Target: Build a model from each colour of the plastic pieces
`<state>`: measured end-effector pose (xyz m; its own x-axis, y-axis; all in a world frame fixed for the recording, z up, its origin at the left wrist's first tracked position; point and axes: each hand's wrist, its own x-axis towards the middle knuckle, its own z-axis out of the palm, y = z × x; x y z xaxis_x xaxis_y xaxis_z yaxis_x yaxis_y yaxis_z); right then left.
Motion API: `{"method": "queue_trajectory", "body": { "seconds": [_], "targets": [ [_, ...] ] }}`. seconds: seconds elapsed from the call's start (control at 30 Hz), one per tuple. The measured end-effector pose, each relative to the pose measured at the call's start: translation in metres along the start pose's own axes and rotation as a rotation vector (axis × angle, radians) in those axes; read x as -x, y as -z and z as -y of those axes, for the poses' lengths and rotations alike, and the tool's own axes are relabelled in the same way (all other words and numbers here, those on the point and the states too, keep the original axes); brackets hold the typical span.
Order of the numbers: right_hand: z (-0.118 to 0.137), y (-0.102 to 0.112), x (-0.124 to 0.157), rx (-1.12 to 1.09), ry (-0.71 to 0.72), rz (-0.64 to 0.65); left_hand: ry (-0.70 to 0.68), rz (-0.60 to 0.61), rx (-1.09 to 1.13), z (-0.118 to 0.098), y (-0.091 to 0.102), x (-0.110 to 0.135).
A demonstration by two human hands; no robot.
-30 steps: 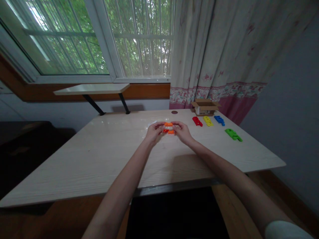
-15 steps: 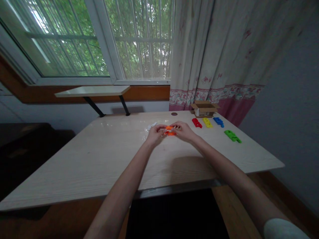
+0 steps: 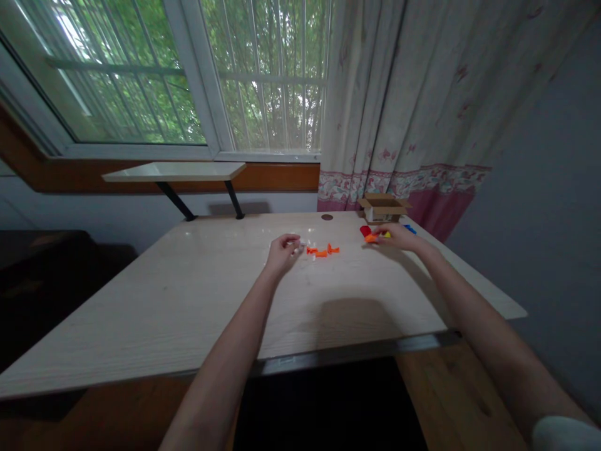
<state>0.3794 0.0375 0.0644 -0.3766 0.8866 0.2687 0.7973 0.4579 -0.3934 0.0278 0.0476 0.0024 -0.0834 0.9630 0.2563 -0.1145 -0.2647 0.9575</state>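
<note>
My left hand (image 3: 283, 248) rests on the pale wooden table (image 3: 188, 294) with its fingers curled, pinching a small pale piece I cannot make out. Just right of it lie several small orange plastic pieces (image 3: 322, 250), untouched. My right hand (image 3: 398, 237) is stretched to the right and holds an orange piece (image 3: 370, 238) beside the red piece (image 3: 364, 230) and the yellow piece (image 3: 387, 235). A blue piece (image 3: 409, 229) shows just behind my right hand. The green piece is hidden by my right arm.
A small open cardboard box (image 3: 382, 207) stands at the table's far right, in front of a flowered curtain (image 3: 404, 100). A round hole (image 3: 327, 217) marks the table's far edge. A narrow shelf (image 3: 173, 170) hangs under the window behind.
Both hands were together on the orange pieces. My right hand has carried one orange piece right to the coloured row, leaving several orange bits on the table; my left hand stayed.
</note>
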Motion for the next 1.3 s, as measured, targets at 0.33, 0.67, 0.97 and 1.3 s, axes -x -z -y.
{"method": "queue_trajectory", "body": {
  "seconds": [0.33,0.67,0.97,1.3],
  "targets": [
    [-0.083,0.027,0.048,0.175,-0.262,0.181,-0.098,0.051,-0.244,0.012,0.009,-0.006],
    [-0.095,0.012,0.049,0.174,-0.331,0.237,-0.098,0.051,-0.259,0.014,0.012,-0.008],
    [-0.094,0.01,0.049,0.156,-0.334,0.227,-0.115,0.042,-0.279,0.014,0.013,-0.009],
    [-0.072,0.03,0.041,0.265,-0.328,0.246,-0.135,0.029,-0.301,0.012,0.012,-0.009]
  ]
}}
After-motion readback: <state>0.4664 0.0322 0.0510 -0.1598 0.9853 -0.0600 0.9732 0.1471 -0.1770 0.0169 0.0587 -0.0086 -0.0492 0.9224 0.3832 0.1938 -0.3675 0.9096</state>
